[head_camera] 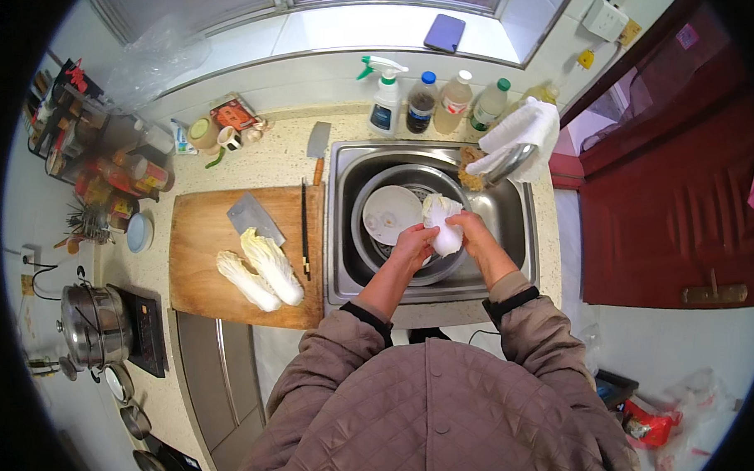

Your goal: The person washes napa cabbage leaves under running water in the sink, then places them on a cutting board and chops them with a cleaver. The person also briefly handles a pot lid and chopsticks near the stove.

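Over the stainless steel sink (pixel 505 250), a napa cabbage leaf (pixel 442 224) is held between both hands. My left hand (pixel 413 243) grips its left edge, and my right hand (pixel 473 232) grips its right side. Below them in the sink stands a round metal basin (pixel 358 202), with a white plate (pixel 392 213) inside it. Part of the basin is hidden by my hands. To the left, two more cabbage pieces (pixel 269 267) lie on a wooden cutting board (pixel 196 226). A cleaver blade (pixel 255 218) lies partly under one piece, beside dark chopsticks (pixel 305 228).
Another cleaver (pixel 318 144) lies behind the board. A spray bottle (pixel 385 104) and several plastic bottles (pixel 453 102) line the back. A white cloth (pixel 523 134) drapes over the faucet (pixel 511 163) at the sink's right. At far left, a steel pot (pixel 93 326) stands by an induction cooker (pixel 145 331).
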`<act>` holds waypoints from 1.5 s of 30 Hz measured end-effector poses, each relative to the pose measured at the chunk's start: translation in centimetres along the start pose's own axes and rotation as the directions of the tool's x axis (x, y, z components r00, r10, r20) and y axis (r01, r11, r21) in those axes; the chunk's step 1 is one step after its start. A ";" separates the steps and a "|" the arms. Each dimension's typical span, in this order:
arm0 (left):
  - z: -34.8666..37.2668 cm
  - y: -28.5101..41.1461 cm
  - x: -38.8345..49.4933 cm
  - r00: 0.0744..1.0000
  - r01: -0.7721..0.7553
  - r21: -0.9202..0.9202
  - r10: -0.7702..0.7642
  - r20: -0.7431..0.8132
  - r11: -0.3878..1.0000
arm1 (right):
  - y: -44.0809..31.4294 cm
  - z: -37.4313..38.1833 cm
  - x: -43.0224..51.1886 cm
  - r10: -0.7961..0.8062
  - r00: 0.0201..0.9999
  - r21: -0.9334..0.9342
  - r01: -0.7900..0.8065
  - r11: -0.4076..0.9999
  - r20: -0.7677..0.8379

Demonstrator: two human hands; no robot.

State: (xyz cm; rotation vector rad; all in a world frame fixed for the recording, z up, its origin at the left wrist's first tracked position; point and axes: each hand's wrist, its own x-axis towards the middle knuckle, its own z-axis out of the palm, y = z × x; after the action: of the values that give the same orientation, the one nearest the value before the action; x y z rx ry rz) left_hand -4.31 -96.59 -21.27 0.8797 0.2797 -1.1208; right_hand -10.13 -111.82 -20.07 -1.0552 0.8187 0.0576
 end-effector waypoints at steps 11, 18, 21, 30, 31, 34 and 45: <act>4.8 -4.3 4.4 0.993 -0.068 -0.037 0.064 -0.101 0.997 | -3.1 -5.0 1.8 -0.032 0.998 -0.153 0.022 0.988 -0.057; 5.2 -4.7 5.6 0.986 -0.068 -0.200 0.036 -0.160 0.977 | -2.6 -6.2 4.1 -0.067 0.997 -0.331 0.076 0.941 0.039; 4.7 -4.7 7.3 0.979 -0.179 -0.299 0.138 -0.154 0.937 | -2.5 -5.5 3.9 -0.074 0.995 -0.259 0.087 0.962 0.060; 3.8 -5.5 10.4 0.934 -0.323 -0.347 0.239 -0.265 0.880 | -2.8 -5.2 1.2 -0.044 0.992 -0.274 0.076 0.959 0.118; 3.9 -5.6 10.3 0.920 -0.365 -0.283 0.298 -0.253 0.887 | -2.7 -5.1 1.2 -0.062 0.991 -0.270 0.093 0.958 0.122; 4.4 -5.6 10.0 0.876 -0.422 -0.138 0.363 -0.318 0.896 | -2.3 -5.0 1.1 -0.102 0.988 -0.276 0.132 0.952 0.119; 2.2 -1.8 9.8 0.798 -0.408 -0.100 0.302 -0.522 0.907 | -4.6 -4.8 -0.4 -0.154 0.914 -0.647 0.377 0.663 0.375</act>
State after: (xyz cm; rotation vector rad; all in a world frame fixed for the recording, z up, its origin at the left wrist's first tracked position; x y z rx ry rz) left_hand -1.98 -104.97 -26.61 0.9756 0.6187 -0.4826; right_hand -11.20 -117.85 -17.52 -1.8550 0.3395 0.2921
